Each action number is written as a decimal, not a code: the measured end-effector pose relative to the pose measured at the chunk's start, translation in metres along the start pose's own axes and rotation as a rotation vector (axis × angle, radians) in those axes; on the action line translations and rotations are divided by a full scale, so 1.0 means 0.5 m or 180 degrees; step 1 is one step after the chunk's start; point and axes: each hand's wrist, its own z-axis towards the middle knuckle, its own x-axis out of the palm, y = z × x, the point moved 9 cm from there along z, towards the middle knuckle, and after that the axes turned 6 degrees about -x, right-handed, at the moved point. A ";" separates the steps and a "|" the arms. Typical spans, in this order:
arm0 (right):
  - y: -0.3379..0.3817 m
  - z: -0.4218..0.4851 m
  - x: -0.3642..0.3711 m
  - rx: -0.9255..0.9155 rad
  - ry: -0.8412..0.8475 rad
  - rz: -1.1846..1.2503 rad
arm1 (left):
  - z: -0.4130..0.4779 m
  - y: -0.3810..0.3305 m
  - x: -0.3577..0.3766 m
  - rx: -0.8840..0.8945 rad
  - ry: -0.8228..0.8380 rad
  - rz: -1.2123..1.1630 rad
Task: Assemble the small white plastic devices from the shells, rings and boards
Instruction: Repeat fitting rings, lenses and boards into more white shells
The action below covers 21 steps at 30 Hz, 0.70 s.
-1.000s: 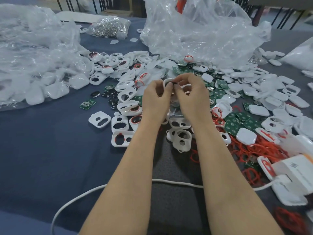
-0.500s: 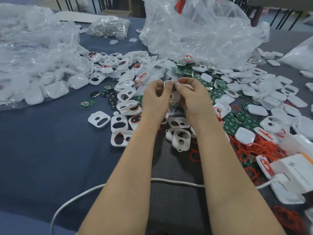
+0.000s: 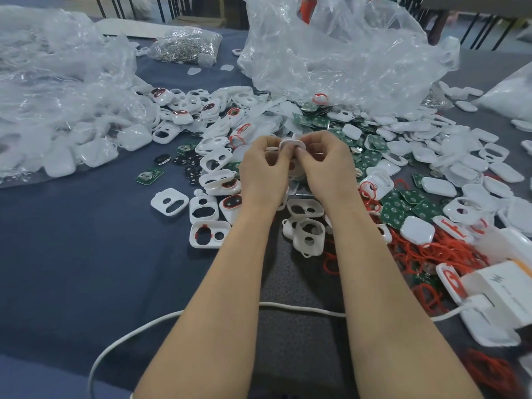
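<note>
At the centre of the frame, the left hand (image 3: 263,171) and right hand (image 3: 326,168) are meeting above the desk (image 3: 86,254), both pinching one small white shell (image 3: 292,145) between their fingertips. Loose shells (image 3: 169,201), green boards (image 3: 395,213) and red rings (image 3: 440,249) are lying scattered beneath and to the right.

White shells (image 3: 169,201) fill the frame's middle. Green boards (image 3: 394,214) at centre right carry pale round spots. Red rings (image 3: 431,249) tangle at right. The cloth (image 3: 72,254) is dark blue, the bottom cable (image 3: 302,309) white, and the upper-left bagged parts (image 3: 184,47) silvery.
</note>
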 end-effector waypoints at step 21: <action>-0.044 -0.009 -0.014 0.0899 -0.0669 0.1810 | -0.029 -0.061 0.040 0.1011 0.0158 0.0504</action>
